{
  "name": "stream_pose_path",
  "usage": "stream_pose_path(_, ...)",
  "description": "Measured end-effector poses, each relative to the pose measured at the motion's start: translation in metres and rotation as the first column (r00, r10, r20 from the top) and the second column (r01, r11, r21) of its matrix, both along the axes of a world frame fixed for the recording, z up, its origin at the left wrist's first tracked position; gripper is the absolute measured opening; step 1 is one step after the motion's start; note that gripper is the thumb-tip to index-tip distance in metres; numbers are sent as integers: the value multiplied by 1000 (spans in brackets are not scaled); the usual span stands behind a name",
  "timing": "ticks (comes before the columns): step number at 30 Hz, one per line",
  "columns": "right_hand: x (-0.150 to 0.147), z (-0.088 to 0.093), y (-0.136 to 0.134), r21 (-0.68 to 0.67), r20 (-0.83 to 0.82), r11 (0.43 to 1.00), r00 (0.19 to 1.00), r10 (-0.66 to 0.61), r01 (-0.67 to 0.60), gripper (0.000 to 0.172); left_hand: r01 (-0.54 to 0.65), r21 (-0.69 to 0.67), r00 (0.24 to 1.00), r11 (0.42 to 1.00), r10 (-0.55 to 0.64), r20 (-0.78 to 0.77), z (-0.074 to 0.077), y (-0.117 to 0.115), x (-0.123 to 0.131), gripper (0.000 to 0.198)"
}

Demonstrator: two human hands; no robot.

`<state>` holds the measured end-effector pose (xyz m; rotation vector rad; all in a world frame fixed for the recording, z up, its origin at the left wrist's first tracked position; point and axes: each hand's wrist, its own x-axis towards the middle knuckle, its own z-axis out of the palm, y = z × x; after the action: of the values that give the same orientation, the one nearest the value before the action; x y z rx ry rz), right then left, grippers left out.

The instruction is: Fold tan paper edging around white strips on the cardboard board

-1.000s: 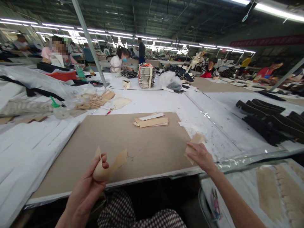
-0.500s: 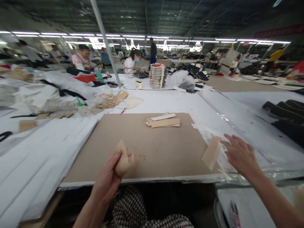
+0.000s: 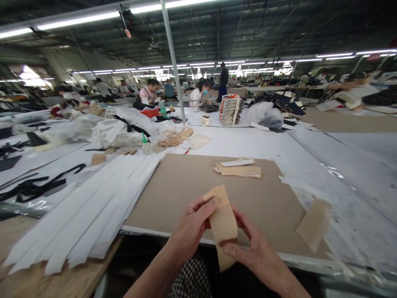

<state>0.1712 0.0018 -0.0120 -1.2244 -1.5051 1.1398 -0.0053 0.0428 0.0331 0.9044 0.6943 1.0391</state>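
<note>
Head view: holds a tan strip (image 3: 222, 219) in both hands, above the near edge of a brown sheet (image 3: 182, 178) laid on the white surface (image 3: 263, 145). Grasps the upper part with the left hand (image 3: 194, 221), with thumb laid on the front; grasps the lower part with the right hand (image 3: 257, 250), with thumb on the front and fingers behind. Shows a curved, shadowed edge close to the right thumb; cannot tell from here if a fold or a second layer.

Seems most likely to go wrong exactly at this place: could crease or slip out of line, from too strong pressure of the right thumb or from uneven pulling between left and right. Could also fall into the dark space (image 3: 245, 281) below, in case of a too loose grip, hanging with the lower end past the sheet.

Concerning the loose tan piece (image 3: 315, 223), lying across the right edge of the sheet: could be pushed away by a careless right forearm (image 3: 282, 277). Concerning the pile of narrow strips (image 3: 241, 170), stacked unevenly farther back: could slide apart, if knocked by a long reach. Concerning the white strips (image 3: 102, 207), spread to the left: could be dragged by a wide swing.
</note>
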Motion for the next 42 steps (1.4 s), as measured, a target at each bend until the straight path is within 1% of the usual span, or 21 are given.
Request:
stream_pose_path(2, 3, -8, 2, 50, 61, 981, 980, -188, 185, 68, -80, 107, 988, 991, 93, -122, 1, 1, -7, 33)
stream_pose_path(3, 4, -12, 1, 75, 75, 953, 952, -298, 292, 62, -133, 187, 963, 973, 172, -208, 1, 0, -11, 34)
stream_pose_path(5, 2, -17, -5, 76, 17, 906, 908, -419, 416, 50, -193, 407, 856, 893, 356, -374, -4, -3, -17, 33)
stream_pose_path(6, -3, -18, -10, 55, -59, 910, 911, -408, 411, 46, -177, 539, 784, 823, 449, -428, -8, -6, -19, 32)
stream_pose_path(8, -19, -19, -21, 28, -228, 943, 921, -316, 331, 44, -45, 776, 649, 629, 609, -455, -19, -13, -17, 34)
stream_pose_path(10, -38, -20, -29, 16, -349, 954, 896, -275, 299, 53, 132, 898, 539, 419, 731, -420, -32, -22, -11, 43)
stream_pose_path(11, -47, -21, -31, 1, -390, 952, 876, -283, 307, 59, 207, 915, 495, 346, 770, -403, -38, -27, -7, 49)
stream_pose_path(13, -58, -21, -32, -50, -438, 938, 836, -330, 344, 65, 317, 906, 431, 281, 808, -402, -50, -35, 2, 56)
stream_pose_path(16, -58, -20, -30, -147, -477, 928, 797, -370, 343, 57, 402, 868, 406, 290, 793, -454, -63, -43, 11, 65)
stream_pose_path(18, -50, -19, -29, -188, -494, 936, 795, -352, 297, 50, 398, 859, 449, 322, 748, -488, -66, -46, 13, 68)
stream_pose_path(20, -40, -18, -28, -188, -473, 948, 822, -315, 255, 41, 342, 854, 527, 392, 673, -519, -66, -50, 12, 73)
stream_pose_path(22, -31, -17, -28, -174, -419, 955, 859, -293, 241, 35, 271, 824, 615, 498, 569, -546, -63, -52, 6, 77)
stream_pose_path(23, -27, -16, -28, -170, -389, 959, 878, -277, 227, 34, 244, 783, 656, 572, 497, -567, -60, -53, 2, 78)
stream_pose_path(26, -20, -7, -28, -167, -353, 960, 896, -270, 223, 34, 160, 554, 763, 817, 253, -595, -52, -49, -14, 77)
stream_pose_path(28, -18, 2, -29, -178, -371, 961, 891, -263, 210, 32, 76, 404, 828, 912, 168, -535, -47, -41, -23, 74)
stream_pose_path(30, -17, 12, -30, -190, -397, 970, 892, -215, 149, 30, 60, 354, 892, 933, 109, -439, -41, -28, -28, 73)
stream_pose_path(32, -17, 20, -29, -195, -420, 978, 896, -145, 67, 30, 176, 344, 940, 922, -54, -336, -37, -14, -27, 80)
stream_pose_path(34, -13, 25, -28, -218, -464, 976, 877, -126, 25, 28, 349, 306, 924, 886, -271, -272, -34, 0, -23, 84)
stream_pose_path(36, -4, 25, -24, -242, -487, 970, 863, -134, 15, 27, 490, 219, 861, 844, -429, -274, -34, 11, -21, 81)
stream_pose_path(38, 12, 21, -20, -242, -464, 969, 871, -163, 53, 27, 549, 143, 803, 824, -472, -364, -36, 21, -25, 71)
stream_pose_path(42, 46, -3, -11, -247, -369, 934, 866, -337, 259, 27, 522, 127, 757, 844, -389, -524, -45, 40, -51, 65)
